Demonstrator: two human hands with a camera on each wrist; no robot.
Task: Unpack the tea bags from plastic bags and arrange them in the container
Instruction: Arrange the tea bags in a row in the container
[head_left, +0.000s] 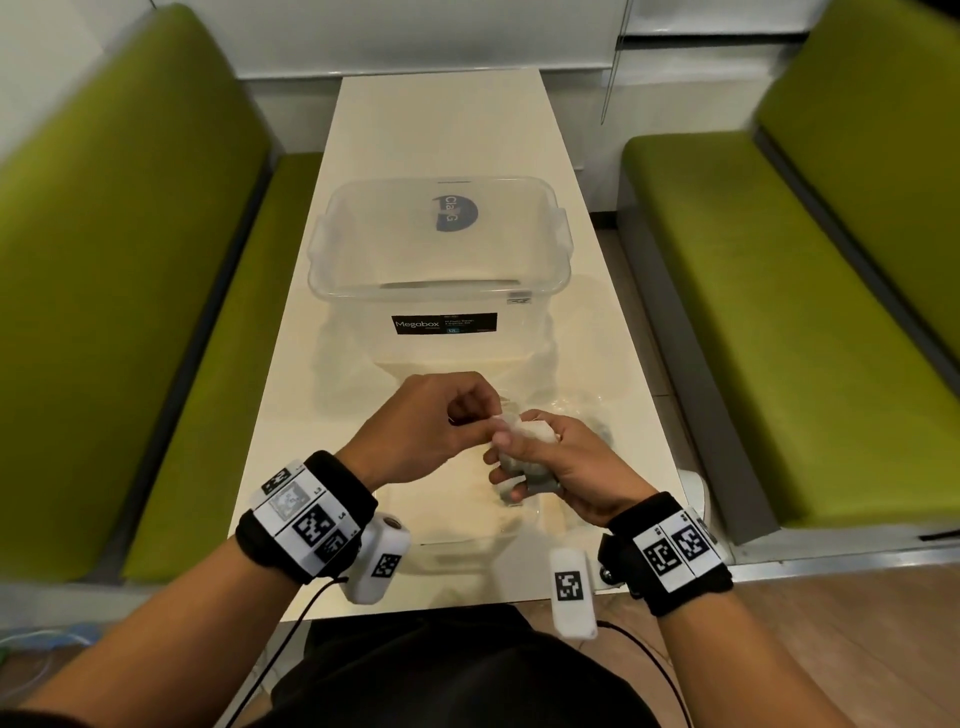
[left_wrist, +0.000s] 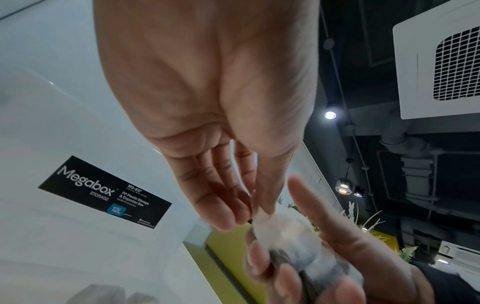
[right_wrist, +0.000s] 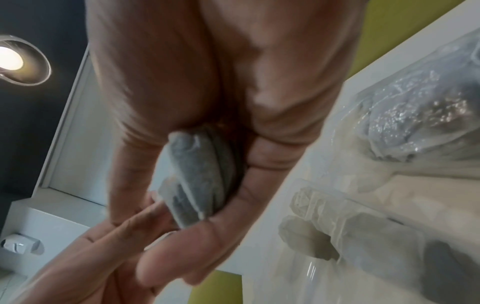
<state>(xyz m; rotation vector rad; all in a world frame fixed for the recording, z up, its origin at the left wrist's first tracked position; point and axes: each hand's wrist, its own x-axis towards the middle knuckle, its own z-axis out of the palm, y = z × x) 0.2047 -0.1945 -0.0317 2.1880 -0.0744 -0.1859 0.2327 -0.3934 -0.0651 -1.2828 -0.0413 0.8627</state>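
Note:
My right hand (head_left: 540, 457) grips a bundle of grey-and-white tea bags (head_left: 525, 435) just above the cream table (head_left: 441, 130), near its front edge. My left hand (head_left: 467, 415) meets it from the left and pinches the bundle's white top end. In the left wrist view, the thumb and fingertips of my left hand (left_wrist: 255, 207) close on the top of the tea bags (left_wrist: 293, 242). The right wrist view shows the tea bags (right_wrist: 200, 181) lying in my right hand (right_wrist: 182, 236). The clear Megabox container (head_left: 540, 306) stands at mid-table, beyond both hands.
A clear plastic bag with dark tea bags inside (head_left: 592, 415) lies right of my hands, also visible as a bag (right_wrist: 420, 127) in the right wrist view. Crumpled clear plastic (head_left: 467, 525) lies on the table by the front edge. Green benches (head_left: 130, 312) flank both sides.

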